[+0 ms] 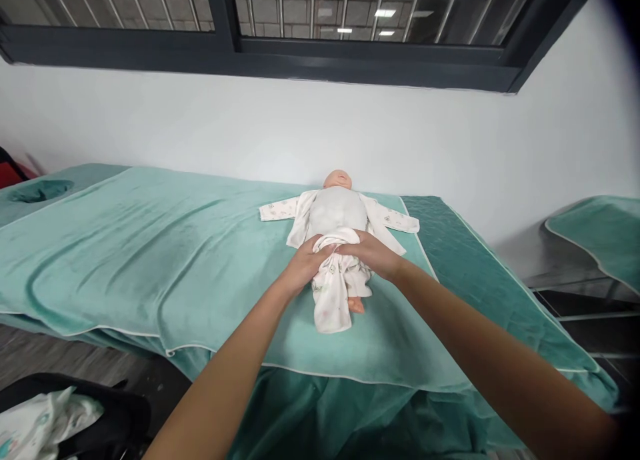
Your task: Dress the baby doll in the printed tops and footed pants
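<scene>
A baby doll (pixel 339 179) lies on its back on the bed, its head toward the wall. Its white patterned jacket (pixel 280 209) is spread apart, with both sleeves stretched sideways over a pale grey torso (pixel 336 210). White patterned baby pants (pixel 331 307) are bunched around the doll's lower body. My left hand (pixel 306 261) grips the waistband from the left, and my right hand (pixel 374 252) grips it from the right, thumbs nearly meeting in the middle. One bare foot (pixel 356 305) shows below the right pant leg; the other is covered by cloth.
A green cover (pixel 200 247) with wrinkles drapes the bed, which has a face hole (pixel 43 191) at the left. Behind stand a white wall (pixel 190 123) and a barred window. Lower left, a black chair or bag (pixel 125 407) bears patterned cloth (pixel 47 420). A green-covered stool (pixel 600 230) is at right.
</scene>
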A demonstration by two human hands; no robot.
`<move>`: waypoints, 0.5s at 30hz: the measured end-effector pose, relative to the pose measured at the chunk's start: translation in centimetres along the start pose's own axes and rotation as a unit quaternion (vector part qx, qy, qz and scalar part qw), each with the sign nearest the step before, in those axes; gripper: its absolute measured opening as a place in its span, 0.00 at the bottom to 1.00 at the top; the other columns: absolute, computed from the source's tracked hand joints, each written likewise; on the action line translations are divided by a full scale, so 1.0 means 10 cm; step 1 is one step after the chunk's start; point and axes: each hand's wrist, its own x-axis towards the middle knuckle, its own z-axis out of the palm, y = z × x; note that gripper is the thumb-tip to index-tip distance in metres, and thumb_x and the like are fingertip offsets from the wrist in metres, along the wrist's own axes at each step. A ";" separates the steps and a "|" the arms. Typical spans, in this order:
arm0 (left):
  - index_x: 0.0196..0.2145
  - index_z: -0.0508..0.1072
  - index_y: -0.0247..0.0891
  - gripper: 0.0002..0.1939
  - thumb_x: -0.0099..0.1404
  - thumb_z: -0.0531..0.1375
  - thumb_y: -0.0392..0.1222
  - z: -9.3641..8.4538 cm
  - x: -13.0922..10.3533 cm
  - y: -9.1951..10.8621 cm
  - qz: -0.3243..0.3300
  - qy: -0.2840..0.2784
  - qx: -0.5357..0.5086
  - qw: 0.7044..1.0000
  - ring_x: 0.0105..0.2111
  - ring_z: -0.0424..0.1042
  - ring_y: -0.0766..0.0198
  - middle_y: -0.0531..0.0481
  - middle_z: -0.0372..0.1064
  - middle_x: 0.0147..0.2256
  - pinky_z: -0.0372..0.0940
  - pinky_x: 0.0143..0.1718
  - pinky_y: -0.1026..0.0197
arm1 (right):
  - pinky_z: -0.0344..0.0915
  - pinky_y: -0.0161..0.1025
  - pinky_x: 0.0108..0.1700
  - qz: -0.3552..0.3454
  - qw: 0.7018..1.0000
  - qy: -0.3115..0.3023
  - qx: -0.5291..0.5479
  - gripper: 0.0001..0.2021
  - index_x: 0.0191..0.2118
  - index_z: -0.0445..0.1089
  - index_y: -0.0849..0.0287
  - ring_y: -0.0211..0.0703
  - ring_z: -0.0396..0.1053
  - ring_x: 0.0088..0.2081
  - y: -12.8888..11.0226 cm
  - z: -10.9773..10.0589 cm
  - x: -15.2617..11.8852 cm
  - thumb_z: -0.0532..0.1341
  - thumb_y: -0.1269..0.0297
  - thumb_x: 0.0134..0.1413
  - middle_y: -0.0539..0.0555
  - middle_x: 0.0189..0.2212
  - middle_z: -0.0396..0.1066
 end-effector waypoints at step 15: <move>0.44 0.72 0.40 0.19 0.54 0.67 0.46 0.03 -0.14 -0.11 -0.053 0.087 -0.112 0.989 0.30 0.71 0.64 0.53 0.72 0.33 0.64 0.33 0.62 | 0.67 0.40 0.46 -0.033 0.995 -0.036 -0.090 0.24 0.49 0.72 0.59 0.45 0.72 0.43 0.12 0.00 -0.03 0.67 0.51 0.49 0.53 0.43 0.76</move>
